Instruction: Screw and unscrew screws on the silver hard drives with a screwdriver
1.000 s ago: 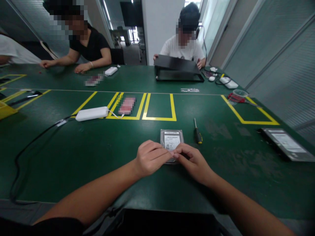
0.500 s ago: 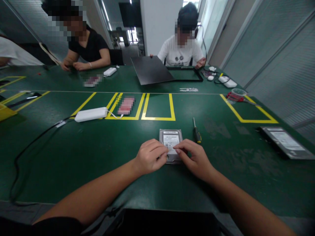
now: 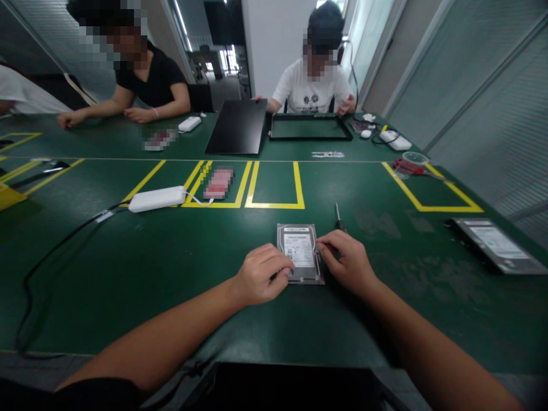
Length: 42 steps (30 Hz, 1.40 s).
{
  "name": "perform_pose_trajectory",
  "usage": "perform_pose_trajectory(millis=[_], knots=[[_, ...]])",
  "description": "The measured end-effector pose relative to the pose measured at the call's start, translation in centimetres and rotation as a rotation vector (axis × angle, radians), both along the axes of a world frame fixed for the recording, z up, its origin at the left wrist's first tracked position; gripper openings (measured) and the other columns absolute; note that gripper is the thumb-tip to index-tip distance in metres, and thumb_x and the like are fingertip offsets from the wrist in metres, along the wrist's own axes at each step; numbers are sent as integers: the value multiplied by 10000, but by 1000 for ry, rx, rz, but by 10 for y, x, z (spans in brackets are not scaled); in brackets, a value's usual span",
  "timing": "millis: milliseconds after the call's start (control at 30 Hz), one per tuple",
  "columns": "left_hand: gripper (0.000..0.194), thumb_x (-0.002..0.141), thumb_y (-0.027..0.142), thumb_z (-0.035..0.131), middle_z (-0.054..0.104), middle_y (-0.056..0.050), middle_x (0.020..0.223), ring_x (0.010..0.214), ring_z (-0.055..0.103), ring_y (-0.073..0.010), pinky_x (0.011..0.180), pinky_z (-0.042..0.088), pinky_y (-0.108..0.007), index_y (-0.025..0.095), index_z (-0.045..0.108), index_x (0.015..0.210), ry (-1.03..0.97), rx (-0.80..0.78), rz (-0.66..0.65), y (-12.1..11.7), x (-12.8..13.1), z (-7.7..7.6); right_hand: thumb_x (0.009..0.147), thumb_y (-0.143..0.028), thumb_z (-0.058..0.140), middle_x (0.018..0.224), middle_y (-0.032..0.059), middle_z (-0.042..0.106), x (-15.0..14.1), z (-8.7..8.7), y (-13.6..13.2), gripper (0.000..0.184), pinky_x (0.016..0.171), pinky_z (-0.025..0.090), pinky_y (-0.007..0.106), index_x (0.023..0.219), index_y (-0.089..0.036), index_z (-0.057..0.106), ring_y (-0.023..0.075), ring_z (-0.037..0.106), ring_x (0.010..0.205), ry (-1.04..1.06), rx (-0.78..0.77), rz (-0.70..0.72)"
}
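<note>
A hard drive (image 3: 299, 251) with a white label lies flat on the green table, between my two hands. My left hand (image 3: 265, 274) is closed in a pinch over the drive's lower left edge. Whatever sits between its thumb and forefinger is too small to name. At the drive's right edge, my right hand (image 3: 346, 260) has its thumb and fingertips pinched together. I cannot make out what they hold, if anything. Just beyond this hand lies a screwdriver (image 3: 338, 217), its handle mostly hidden by the knuckles.
A second drive (image 3: 505, 245) lies at the right. White power adapter (image 3: 157, 198) and a phone (image 3: 219, 184) sit ahead left, near yellow tape marks. Across the table, one person handles a black panel (image 3: 238, 127) beside a black frame (image 3: 311, 138). A clear cup (image 3: 414, 162) stands far right.
My right hand has moved right, off the drive's label to its edge, parting from my left hand. Across the table, the black panel has been lifted off its frame and shifted left.
</note>
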State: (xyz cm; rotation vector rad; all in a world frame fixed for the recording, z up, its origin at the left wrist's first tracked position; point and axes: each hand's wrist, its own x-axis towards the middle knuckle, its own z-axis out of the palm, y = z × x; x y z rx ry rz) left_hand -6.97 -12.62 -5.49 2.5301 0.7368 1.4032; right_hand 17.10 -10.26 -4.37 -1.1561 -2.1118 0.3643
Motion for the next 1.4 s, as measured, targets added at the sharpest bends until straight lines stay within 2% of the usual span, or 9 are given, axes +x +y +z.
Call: perform_pose_trajectory(millis=[200, 433, 767, 900, 1033, 1200, 1400], knots=[[151, 860, 85, 596, 685, -69, 858, 765, 612, -160, 722, 511, -315, 133, 628, 999, -1, -4, 8, 1, -2, 1, 908, -209, 517, 867, 62, 633, 0, -2, 0, 144, 710, 492, 316, 958, -190, 650, 169, 595, 787, -42, 36, 33], [82, 897, 156, 600, 683, -53, 847, 775, 622, -155, 731, 518, -309, 154, 648, 963, -4, -26, 65, 3, -3, 4, 909, -205, 506, 875, 72, 638, 0, -1, 1, 156, 705, 499, 324, 960, -194, 653, 180, 601, 797, -77, 64, 36], [91, 813, 135, 631, 689, -34, 758, 667, 621, -134, 638, 522, -284, 146, 652, 901, -38, 12, -12, 7, 0, 12, 915, -211, 488, 875, 84, 645, 1, -2, 1, 176, 727, 510, 342, 956, -186, 657, 191, 602, 808, -90, 86, 45], [81, 792, 137, 656, 690, -21, 754, 671, 628, -125, 650, 524, -277, 157, 644, 870, -61, 20, -53, 8, 0, 17, 914, -213, 493, 880, 84, 642, 2, -3, 1, 173, 725, 508, 341, 969, -188, 655, 190, 598, 802, -94, 82, 50], [74, 827, 119, 647, 701, -32, 800, 708, 625, -130, 684, 520, -287, 155, 650, 892, -24, -6, -70, 8, 0, 21, 915, -208, 493, 882, 87, 643, 2, -2, 1, 169, 737, 509, 343, 969, -188, 652, 191, 597, 807, -84, 95, 56], [80, 917, 153, 559, 686, -55, 847, 774, 603, -154, 727, 512, -312, 144, 632, 947, 66, -75, -34, 9, 2, 23, 912, -209, 497, 880, 86, 644, 2, -2, 1, 168, 731, 505, 337, 960, -178, 655, 190, 600, 806, -81, 92, 45], [108, 944, 176, 524, 681, -52, 859, 810, 610, -162, 776, 505, -316, 148, 628, 946, 94, -176, -55, 5, 11, 31, 913, -218, 497, 866, 75, 637, 4, 0, 1, 174, 730, 495, 331, 958, -176, 660, 183, 598, 799, -83, 92, 24]])
